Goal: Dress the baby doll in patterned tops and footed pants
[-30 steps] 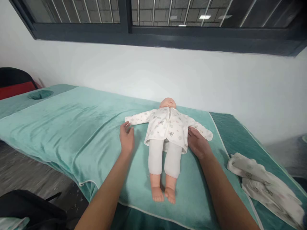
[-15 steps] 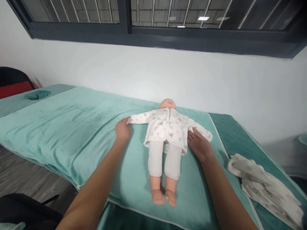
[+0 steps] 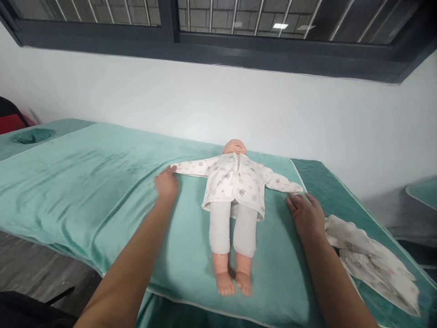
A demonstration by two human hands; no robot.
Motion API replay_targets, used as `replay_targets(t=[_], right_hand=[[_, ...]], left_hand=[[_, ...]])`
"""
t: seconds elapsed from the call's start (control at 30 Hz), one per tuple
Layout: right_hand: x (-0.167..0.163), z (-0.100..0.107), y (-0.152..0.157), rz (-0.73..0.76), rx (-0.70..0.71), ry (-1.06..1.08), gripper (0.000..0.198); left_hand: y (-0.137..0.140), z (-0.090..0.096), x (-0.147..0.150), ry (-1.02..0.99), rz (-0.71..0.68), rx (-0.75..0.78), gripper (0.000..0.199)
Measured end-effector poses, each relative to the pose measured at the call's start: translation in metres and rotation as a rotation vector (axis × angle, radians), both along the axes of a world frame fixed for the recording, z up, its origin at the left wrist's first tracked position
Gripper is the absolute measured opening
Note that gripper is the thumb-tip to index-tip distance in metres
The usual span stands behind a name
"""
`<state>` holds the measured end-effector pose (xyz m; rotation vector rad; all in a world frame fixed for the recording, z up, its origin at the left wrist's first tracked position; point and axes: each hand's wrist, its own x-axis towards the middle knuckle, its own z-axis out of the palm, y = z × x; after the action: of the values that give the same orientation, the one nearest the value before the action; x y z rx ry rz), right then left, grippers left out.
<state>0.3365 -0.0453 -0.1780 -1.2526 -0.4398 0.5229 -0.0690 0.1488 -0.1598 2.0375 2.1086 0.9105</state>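
A baby doll (image 3: 235,146) lies on its back in the head view, wearing a white patterned baby shirt (image 3: 235,182) and white leg coverings (image 3: 220,228), with its feet bare. Both shirt sleeves stretch out sideways, and no doll hands show at the cuffs. My left hand (image 3: 166,183) is closed on the cuff of the sleeve at the left, thumb and fingers at its end. Just below the cuff of the other sleeve (image 3: 283,183) is my right hand (image 3: 306,216), fingers apart and the tips close to the cloth; I cannot tell whether they touch it.
A green sheet (image 3: 112,182) covers the bed, with a face hole (image 3: 34,135) at the far left. Folded white patterned cloth (image 3: 378,269) lies on the right. Behind the bed stand a white wall (image 3: 191,100) and a barred window. A red and black chair (image 3: 12,122) shows far left.
My right hand has moved right, from beside the shirt's body to the sleeve's end, and that sleeve now lies straighter. My left hand, at its cuff, has shifted slightly left as the view moved.
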Motion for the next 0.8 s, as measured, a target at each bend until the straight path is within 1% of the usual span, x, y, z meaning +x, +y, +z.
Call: replay_targets(t=[0.07, 0.13, 0.2, 0.27, 0.3, 0.33, 0.4, 0.5, 0.57, 0.63, 0.7, 0.8], right_hand=[[0.012, -0.004, 0.007, -0.152, -0.152, -0.176, 0.053], [0.026, -0.003, 0.016, -0.239, -0.336, -0.359, 0.054], [0.039, 0.0, 0.026, -0.225, -0.497, -0.509, 0.052], [0.049, 0.003, 0.035, -0.194, -0.604, -0.625, 0.048], [0.053, 0.003, 0.038, -0.189, -0.607, -0.642, 0.045], [0.056, 0.003, 0.04, -0.191, -0.579, -0.637, 0.044], [0.06, -0.001, 0.042, -0.184, -0.456, -0.571, 0.043], [0.064, -0.009, 0.042, -0.172, -0.209, -0.431, 0.045], [0.066, -0.013, 0.041, -0.202, -0.138, -0.426, 0.045], [0.068, -0.015, 0.039, -0.251, -0.138, -0.468, 0.045], [0.067, -0.015, 0.036, -0.297, -0.172, -0.493, 0.044], [0.065, -0.014, 0.03, -0.318, -0.317, -0.634, 0.039]], left_hand=[[-0.001, 0.001, 0.001, 0.013, -0.009, -0.019, 0.056], [-0.002, 0.002, 0.002, 0.029, -0.01, -0.028, 0.057], [-0.002, 0.003, 0.003, 0.048, -0.011, -0.037, 0.056], [-0.003, 0.004, 0.003, 0.058, -0.009, -0.044, 0.056], [-0.003, 0.005, 0.003, 0.06, -0.01, -0.045, 0.055], [-0.004, 0.005, 0.004, 0.061, -0.012, -0.045, 0.056], [-0.004, 0.006, 0.004, 0.064, -0.015, -0.048, 0.056], [-0.005, 0.007, 0.005, 0.068, -0.012, -0.052, 0.057], [-0.005, 0.007, 0.005, 0.064, -0.01, -0.05, 0.056], [-0.005, 0.006, 0.006, 0.057, -0.014, -0.042, 0.055], [-0.005, 0.006, 0.006, 0.052, -0.02, -0.032, 0.055], [-0.006, 0.006, 0.006, 0.047, -0.024, -0.022, 0.054]])
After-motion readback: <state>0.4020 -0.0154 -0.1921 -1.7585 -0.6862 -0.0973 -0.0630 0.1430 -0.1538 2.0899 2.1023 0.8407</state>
